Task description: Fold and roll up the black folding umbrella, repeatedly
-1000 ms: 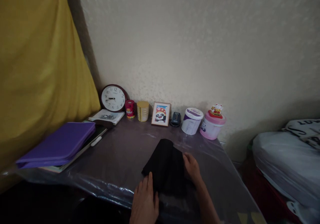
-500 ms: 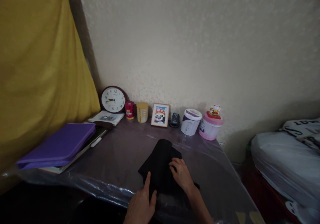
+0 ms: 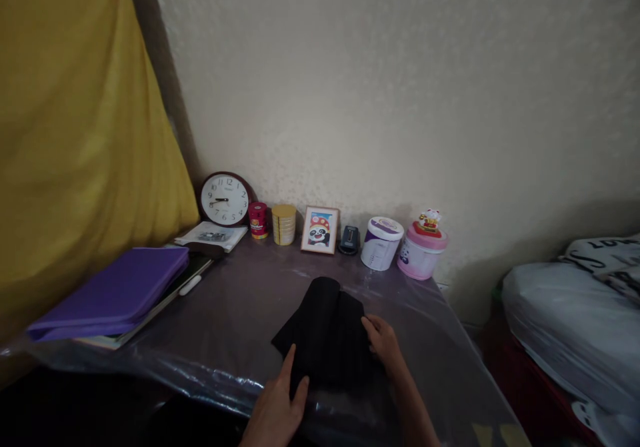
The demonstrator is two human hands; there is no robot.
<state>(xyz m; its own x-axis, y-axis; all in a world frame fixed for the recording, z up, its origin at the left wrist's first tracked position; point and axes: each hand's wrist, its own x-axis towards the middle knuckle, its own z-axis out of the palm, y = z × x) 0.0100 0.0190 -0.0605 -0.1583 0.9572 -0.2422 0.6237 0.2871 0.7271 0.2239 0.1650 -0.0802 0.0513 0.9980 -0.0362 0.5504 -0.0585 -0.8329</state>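
Note:
A folded black cloth (image 3: 327, 334) lies near the front of the table (image 3: 235, 300); its exact kind does not show. My left hand (image 3: 279, 404) rests at the cloth's lower left, index finger stretched onto it and thumb spread apart. At the cloth's right edge, my right hand (image 3: 385, 344) pinches the fabric between thumb and fingers. The cloth's near edge blends into the dark below and is hard to make out.
Along the wall stand a clock (image 3: 225, 199), a red can (image 3: 259, 220), a yellow canister (image 3: 284, 224), a panda picture frame (image 3: 320, 230), a dark small device (image 3: 349, 240), a white tub (image 3: 382, 244) and a pink tub (image 3: 423, 252). Purple folders (image 3: 113, 290) lie left.
My right hand has moved right to the cloth's edge, and the cloth's right part is now spread wider and flatter. My left hand has stayed nearly in place.

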